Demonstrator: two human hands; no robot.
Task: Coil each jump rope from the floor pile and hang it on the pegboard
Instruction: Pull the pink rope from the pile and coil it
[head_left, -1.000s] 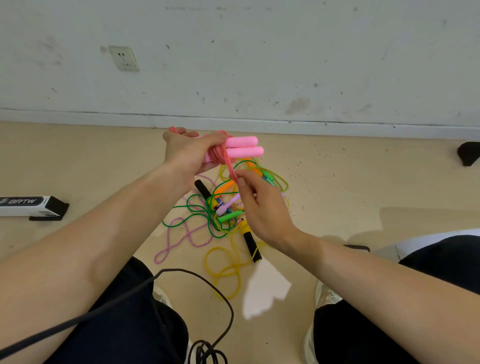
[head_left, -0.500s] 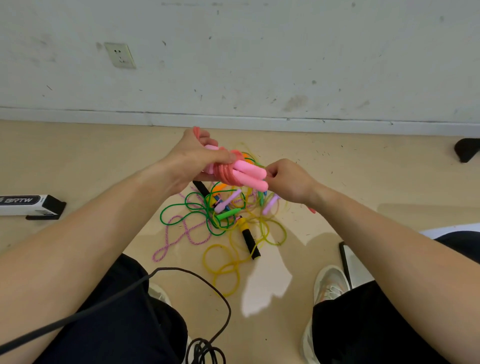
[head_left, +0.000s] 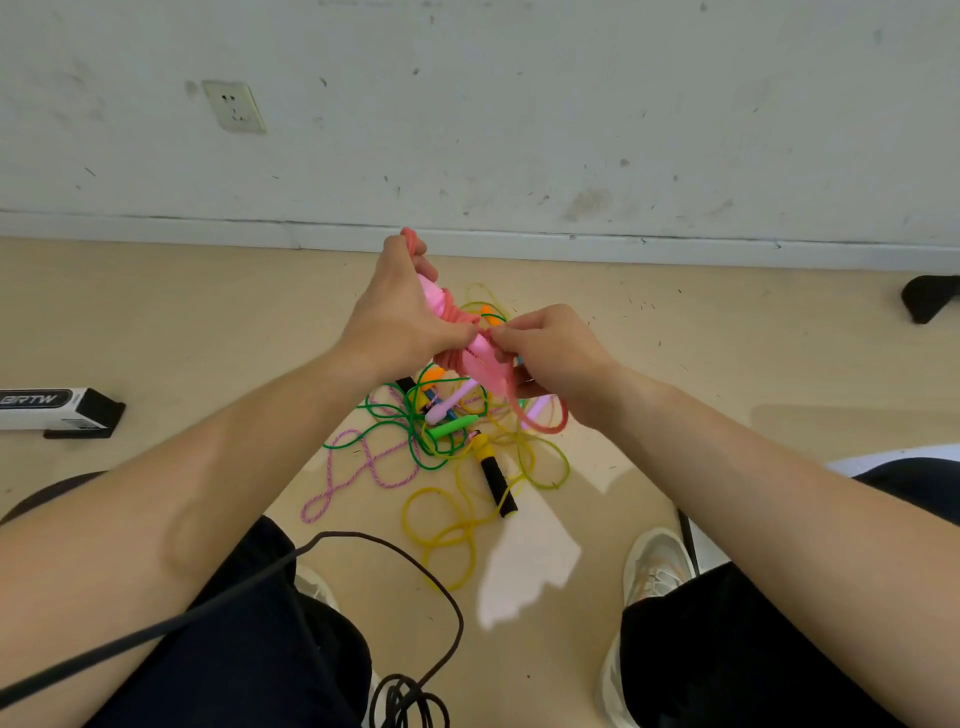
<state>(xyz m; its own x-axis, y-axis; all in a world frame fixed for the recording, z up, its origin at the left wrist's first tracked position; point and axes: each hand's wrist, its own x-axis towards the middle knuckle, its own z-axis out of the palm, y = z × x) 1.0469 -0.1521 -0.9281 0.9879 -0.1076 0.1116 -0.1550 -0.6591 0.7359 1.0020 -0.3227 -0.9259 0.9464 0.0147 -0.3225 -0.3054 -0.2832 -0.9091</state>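
Fingers (head_left: 425, 270) of the left hand (head_left: 400, 322) curl round the coiled pink jump rope (head_left: 480, 364), gripping its pink handles at frame centre; the right hand (head_left: 550, 353) pinches the same bundle from the right side, one coral loop hanging below its palm. The bundle is held in the air just above the floor pile (head_left: 447, 431), centre frame. Pile contents: green rope (head_left: 395, 415) with green handle (head_left: 452, 427), yellow rope (head_left: 441, 525), black-and-yellow handle (head_left: 493, 478), pink-purple braided rope (head_left: 363, 462), lilac handle (head_left: 449, 405), all tangled. A black cable (head_left: 395, 545) crosses the lower left. A pale shoe (head_left: 654, 566) sits at lower right. A black-and-white box (head_left: 52, 410) lies at the left edge. A wall socket (head_left: 234, 106) is at upper left.
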